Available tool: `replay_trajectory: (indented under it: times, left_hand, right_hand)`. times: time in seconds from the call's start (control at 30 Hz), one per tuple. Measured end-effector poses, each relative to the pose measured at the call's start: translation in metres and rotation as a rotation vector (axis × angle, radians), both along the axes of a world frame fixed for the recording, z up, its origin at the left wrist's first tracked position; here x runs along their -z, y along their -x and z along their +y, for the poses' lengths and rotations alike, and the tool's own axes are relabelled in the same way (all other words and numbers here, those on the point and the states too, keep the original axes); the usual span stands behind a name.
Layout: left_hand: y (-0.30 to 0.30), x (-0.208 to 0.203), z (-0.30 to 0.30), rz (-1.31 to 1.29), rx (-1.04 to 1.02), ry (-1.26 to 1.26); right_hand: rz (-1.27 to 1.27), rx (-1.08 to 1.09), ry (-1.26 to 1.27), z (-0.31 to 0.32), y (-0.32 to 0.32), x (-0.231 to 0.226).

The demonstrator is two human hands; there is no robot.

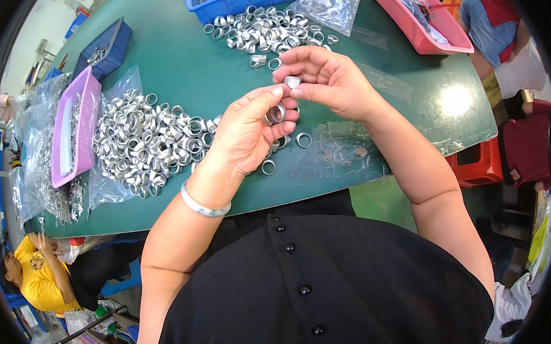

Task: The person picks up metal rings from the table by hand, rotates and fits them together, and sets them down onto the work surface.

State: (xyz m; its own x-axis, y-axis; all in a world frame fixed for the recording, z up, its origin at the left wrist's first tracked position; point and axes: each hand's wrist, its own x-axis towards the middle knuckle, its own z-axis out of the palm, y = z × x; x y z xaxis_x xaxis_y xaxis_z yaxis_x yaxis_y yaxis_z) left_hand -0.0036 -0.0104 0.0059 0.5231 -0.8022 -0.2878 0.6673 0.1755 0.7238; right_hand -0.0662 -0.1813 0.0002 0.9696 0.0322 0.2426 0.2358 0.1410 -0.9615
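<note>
My right hand (339, 86) pinches a silver ring with a flat, squarish top (292, 81) between thumb and fingers. Just beside it, my left hand (244, 126) is curled around another silver ring (276, 113), its thumb tip close to the squarish one. Whether more rings sit in the left palm is hidden. A large heap of silver rings (144, 142) spreads to the left of my left hand, partly on clear plastic. Beyond my hands lies a second pile of rings (267, 30). A few loose rings, one of them a plain band (304, 140), rest near my left fingers.
The green table (226, 191) carries a blue bin (246, 6) at the far side, a pink basket (418, 24) at right, and a purple basket (90, 130) and dark blue bin (116, 46) at left. A red stool (477, 163) stands right. Another person (39, 275) works at left.
</note>
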Motion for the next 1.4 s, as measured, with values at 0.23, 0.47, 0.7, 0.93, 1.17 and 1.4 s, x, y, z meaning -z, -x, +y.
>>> replay_trajectory:
  times: [0.23,0.47,0.7,0.93,1.17,1.4]
  left_hand:
    - [0.002,0.002,0.0,0.02,-0.02,0.013]
    - [0.004,0.004,-0.002,0.0,-0.046,-0.004]
    - [0.008,0.006,-0.006,-0.246,-0.171,-0.042]
    - [0.01,0.005,-0.005,-0.442,-0.211,-0.064]
    - [0.01,0.004,-0.004,-0.417,-0.208,-0.088]
    - [0.008,0.007,-0.005,-0.37,-0.201,-0.089]
  right_hand:
    - [-0.001,0.003,0.025,0.0,0.001,-0.001]
    - [-0.052,0.005,0.091,0.001,0.003,0.0]
    - [-0.165,0.039,0.132,0.005,0.002,0.003]
    - [-0.213,0.055,0.182,0.005,0.002,0.002]
    - [-0.303,0.124,0.398,0.007,0.005,-0.001]
    - [-0.305,0.155,0.478,0.005,0.004,-0.002]
